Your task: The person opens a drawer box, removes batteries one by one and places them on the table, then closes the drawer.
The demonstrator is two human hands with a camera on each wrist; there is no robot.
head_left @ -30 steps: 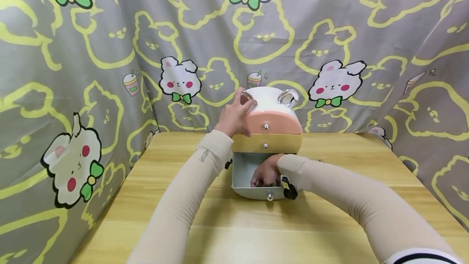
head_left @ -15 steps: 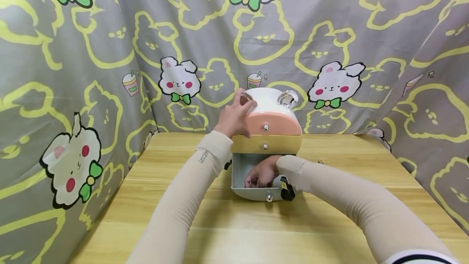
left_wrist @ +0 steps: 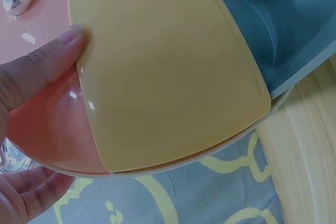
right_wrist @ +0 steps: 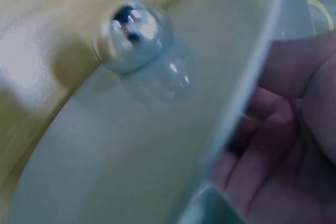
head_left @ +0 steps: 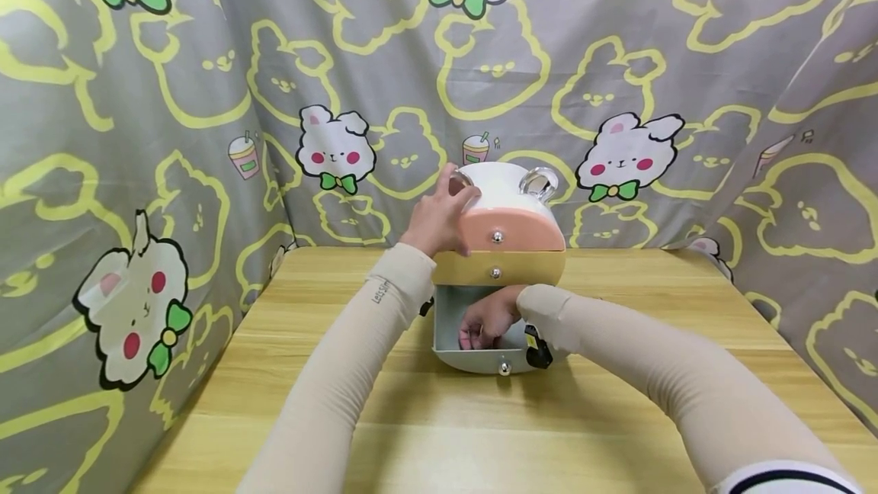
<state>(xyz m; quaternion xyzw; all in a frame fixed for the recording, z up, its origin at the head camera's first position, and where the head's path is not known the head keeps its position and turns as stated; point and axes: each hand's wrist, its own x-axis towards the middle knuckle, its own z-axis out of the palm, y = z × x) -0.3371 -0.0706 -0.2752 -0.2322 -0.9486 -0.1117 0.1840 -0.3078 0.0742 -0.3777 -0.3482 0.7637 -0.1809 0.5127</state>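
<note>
A small cabinet (head_left: 504, 189) with a white top and silver ear-like loops stands on the table. Its pink drawer (head_left: 514, 227) and yellow drawer (head_left: 528, 269) are closed, while the grey-blue bottom drawer (head_left: 466, 360) is pulled out. My left hand (head_left: 441, 212) grips the cabinet's upper left side, thumb against the front by the pink and yellow drawers and fingers around the side. Inside the bottom drawer is my right hand (head_left: 490, 320), fingers bent downward. The drawer front (right_wrist: 126, 145) hides part of those fingers in the right wrist view; whether they hold anything is not visible.
The wooden table (head_left: 480, 441) extends around the cabinet on all sides. Behind it hangs a grey patterned curtain (head_left: 398, 82), which also runs along both sides. A round silver knob (right_wrist: 136, 35) sticks out from the bottom drawer's front.
Inside the drawer, my right hand has shifted slightly to the left, its fingers still pointing down. My left hand and the cabinet have stayed in place.
</note>
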